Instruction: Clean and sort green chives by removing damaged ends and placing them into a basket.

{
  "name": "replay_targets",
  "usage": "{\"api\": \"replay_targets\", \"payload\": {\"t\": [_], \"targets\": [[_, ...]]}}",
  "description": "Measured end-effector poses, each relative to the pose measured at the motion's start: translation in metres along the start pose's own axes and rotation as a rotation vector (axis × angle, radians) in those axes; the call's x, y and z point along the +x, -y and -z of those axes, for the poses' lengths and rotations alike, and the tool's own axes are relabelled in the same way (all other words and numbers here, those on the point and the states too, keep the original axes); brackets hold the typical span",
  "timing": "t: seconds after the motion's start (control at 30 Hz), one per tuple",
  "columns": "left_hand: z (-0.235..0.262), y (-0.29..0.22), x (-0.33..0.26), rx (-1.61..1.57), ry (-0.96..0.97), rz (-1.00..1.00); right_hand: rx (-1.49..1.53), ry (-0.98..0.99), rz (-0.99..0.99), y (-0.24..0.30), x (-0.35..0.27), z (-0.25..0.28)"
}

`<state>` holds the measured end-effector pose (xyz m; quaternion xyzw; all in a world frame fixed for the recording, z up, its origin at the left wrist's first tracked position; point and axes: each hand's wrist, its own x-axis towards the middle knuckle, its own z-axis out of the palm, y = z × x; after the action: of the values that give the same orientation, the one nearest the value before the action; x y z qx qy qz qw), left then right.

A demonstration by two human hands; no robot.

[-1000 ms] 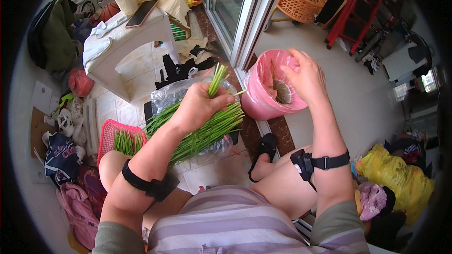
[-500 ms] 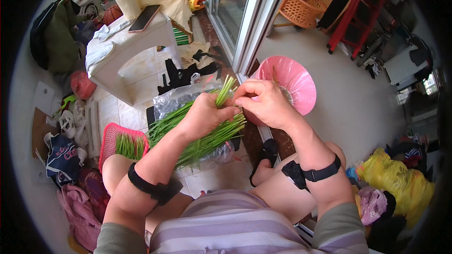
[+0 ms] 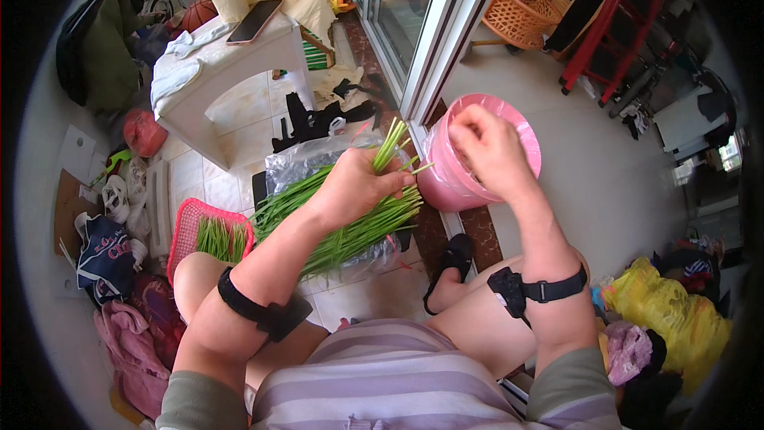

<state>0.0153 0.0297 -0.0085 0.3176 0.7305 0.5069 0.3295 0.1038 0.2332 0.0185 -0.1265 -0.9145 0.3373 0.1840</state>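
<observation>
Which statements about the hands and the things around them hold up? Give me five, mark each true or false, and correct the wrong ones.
1. The left hand grips a bunch of green stalks. True.
2. The phone lies on the floor. False: it lies on top of the white stool.
3. In this view, the right hand is over the opening of the pink bucket. True.
4. The mesh basket is empty. False: other stalks lie in it.
5. Both arms wear black straps. True.
</observation>
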Motion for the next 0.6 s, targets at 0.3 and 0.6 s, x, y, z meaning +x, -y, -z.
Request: {"api": "replay_targets", "payload": {"t": [0.3, 0.6], "targets": [[-0.002, 0.006, 0.002, 0.001, -0.007, -0.056, -0.437, -0.249, -0.033, -0.015, -0.003, 0.032], [-0.006, 0.006, 0.005, 0.019, 0.032, -0.016, 0.355, 0.39, -0.08, 0.022, -0.013, -0.017]]}}
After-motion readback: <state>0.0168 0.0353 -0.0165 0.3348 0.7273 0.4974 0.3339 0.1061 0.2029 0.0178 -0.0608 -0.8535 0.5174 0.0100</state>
